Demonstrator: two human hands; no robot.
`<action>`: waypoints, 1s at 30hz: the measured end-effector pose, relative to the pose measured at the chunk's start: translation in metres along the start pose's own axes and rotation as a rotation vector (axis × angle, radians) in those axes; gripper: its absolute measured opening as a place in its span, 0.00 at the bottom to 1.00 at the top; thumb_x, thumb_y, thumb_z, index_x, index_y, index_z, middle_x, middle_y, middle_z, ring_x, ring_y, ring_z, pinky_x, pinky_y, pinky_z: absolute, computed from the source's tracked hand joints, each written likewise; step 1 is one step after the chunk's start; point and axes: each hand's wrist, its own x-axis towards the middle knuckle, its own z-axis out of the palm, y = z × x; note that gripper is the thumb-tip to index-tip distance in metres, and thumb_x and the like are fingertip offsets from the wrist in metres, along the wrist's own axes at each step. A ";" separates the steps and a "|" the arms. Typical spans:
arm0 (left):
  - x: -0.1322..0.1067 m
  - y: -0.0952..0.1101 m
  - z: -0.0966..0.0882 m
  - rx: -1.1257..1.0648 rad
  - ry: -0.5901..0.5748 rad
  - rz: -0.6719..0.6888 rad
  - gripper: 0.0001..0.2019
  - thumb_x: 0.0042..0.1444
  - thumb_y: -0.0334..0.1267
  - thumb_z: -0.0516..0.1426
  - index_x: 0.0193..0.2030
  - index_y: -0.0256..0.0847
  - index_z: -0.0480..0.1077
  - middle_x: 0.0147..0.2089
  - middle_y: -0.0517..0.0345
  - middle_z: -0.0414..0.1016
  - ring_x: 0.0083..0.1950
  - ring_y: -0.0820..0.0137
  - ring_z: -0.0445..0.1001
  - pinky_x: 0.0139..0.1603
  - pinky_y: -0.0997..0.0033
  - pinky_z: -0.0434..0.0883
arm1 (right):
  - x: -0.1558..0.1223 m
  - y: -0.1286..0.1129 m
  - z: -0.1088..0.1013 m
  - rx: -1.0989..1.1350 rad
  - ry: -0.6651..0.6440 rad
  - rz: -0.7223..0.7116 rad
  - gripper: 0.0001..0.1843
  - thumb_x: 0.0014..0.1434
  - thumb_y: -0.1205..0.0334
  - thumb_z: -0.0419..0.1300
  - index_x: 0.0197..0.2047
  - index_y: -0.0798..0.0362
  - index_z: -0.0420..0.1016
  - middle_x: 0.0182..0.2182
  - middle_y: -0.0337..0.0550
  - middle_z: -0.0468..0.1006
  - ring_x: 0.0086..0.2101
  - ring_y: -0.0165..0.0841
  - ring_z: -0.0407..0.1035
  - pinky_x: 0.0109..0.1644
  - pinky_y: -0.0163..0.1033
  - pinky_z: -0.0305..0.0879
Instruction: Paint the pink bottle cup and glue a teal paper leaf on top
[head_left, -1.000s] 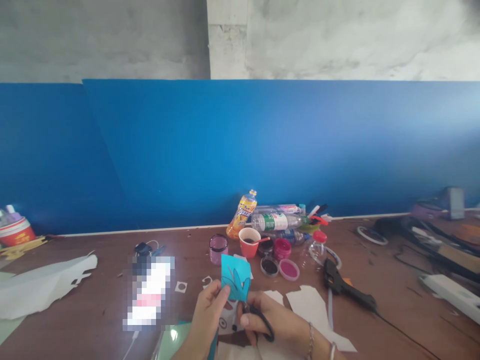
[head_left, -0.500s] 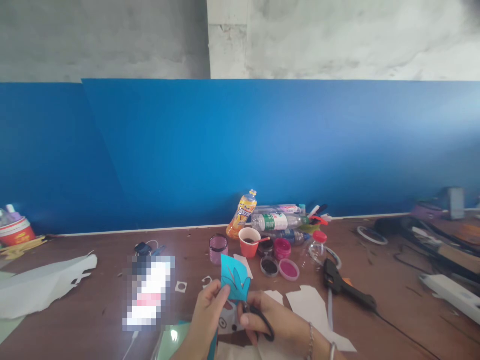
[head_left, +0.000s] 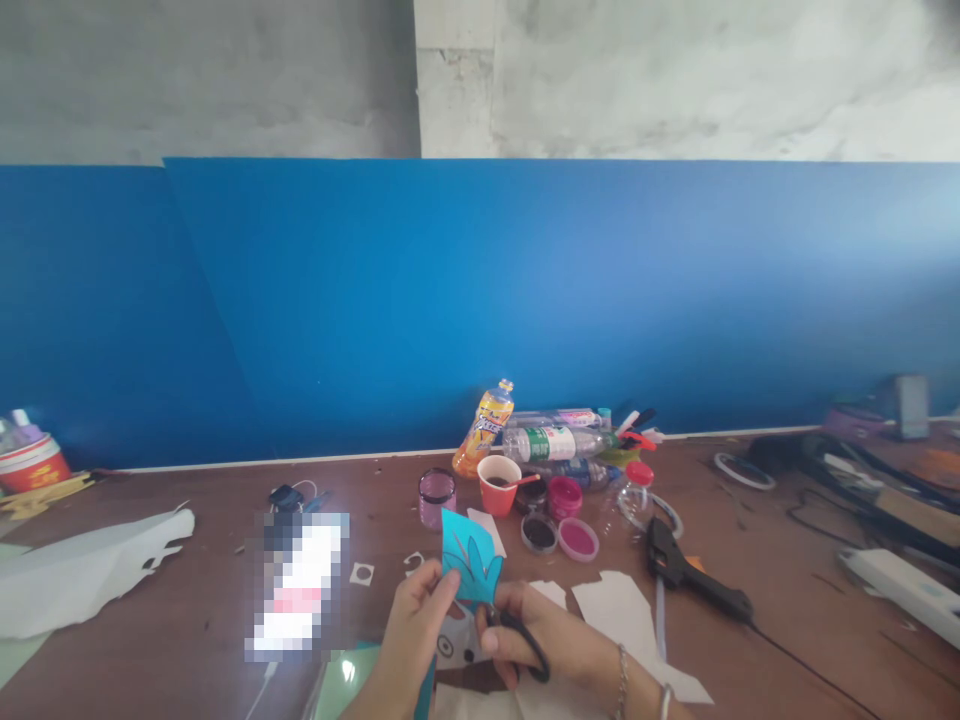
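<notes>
My left hand (head_left: 417, 622) pinches the lower left edge of a piece of blue paper (head_left: 466, 545), which has a leaf-like shape drawn on it in dark lines. A pair of scissors (head_left: 534, 648) with black handles is in my right hand (head_left: 541, 628), its fingers through the loops. The blades sit at the paper's lower edge and are mostly hidden by the paper and fingers. Below both hands lies a white paper piece (head_left: 453, 648) with a ringed eye and a black dot drawn on it, partly covered.
Behind my hands stand a red paper cup (head_left: 497, 498), a purple cup (head_left: 437, 512), open paint jars (head_left: 564, 495) and plastic bottles (head_left: 559, 443). A black glue gun (head_left: 694, 575) with its cord lies right. White paper scraps (head_left: 619, 610) spread near my right hand; a blurred bright screen (head_left: 300, 590) is left.
Very little differs. The scissors' handles have shifted slightly in my right hand, while the blue paper and my left hand stay in place.
</notes>
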 end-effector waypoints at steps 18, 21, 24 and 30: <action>0.002 0.000 -0.001 -0.010 -0.027 0.008 0.19 0.45 0.57 0.59 0.24 0.40 0.70 0.19 0.61 0.68 0.24 0.70 0.68 0.24 0.74 0.62 | -0.002 -0.003 -0.001 -0.018 0.013 0.003 0.25 0.51 0.40 0.62 0.32 0.57 0.68 0.17 0.32 0.69 0.16 0.21 0.55 0.18 0.27 0.48; 0.001 0.001 -0.002 -0.012 -0.026 0.017 0.19 0.45 0.57 0.59 0.23 0.40 0.70 0.19 0.62 0.68 0.24 0.70 0.67 0.25 0.73 0.62 | -0.002 -0.007 0.000 -0.011 0.021 0.009 0.25 0.51 0.40 0.63 0.32 0.57 0.68 0.16 0.32 0.69 0.16 0.21 0.55 0.18 0.27 0.47; 0.001 0.002 -0.002 -0.009 -0.021 0.036 0.19 0.45 0.56 0.60 0.22 0.40 0.70 0.19 0.62 0.68 0.25 0.70 0.68 0.27 0.73 0.63 | -0.002 -0.007 0.000 0.002 0.017 -0.003 0.25 0.50 0.41 0.64 0.31 0.57 0.68 0.16 0.32 0.69 0.16 0.20 0.54 0.18 0.27 0.47; 0.002 0.002 -0.002 -0.019 -0.025 0.034 0.18 0.45 0.55 0.60 0.22 0.40 0.70 0.20 0.61 0.68 0.26 0.69 0.68 0.30 0.72 0.64 | -0.001 0.000 -0.002 -0.011 0.009 0.005 0.25 0.51 0.40 0.63 0.32 0.58 0.69 0.17 0.32 0.69 0.16 0.20 0.55 0.18 0.26 0.49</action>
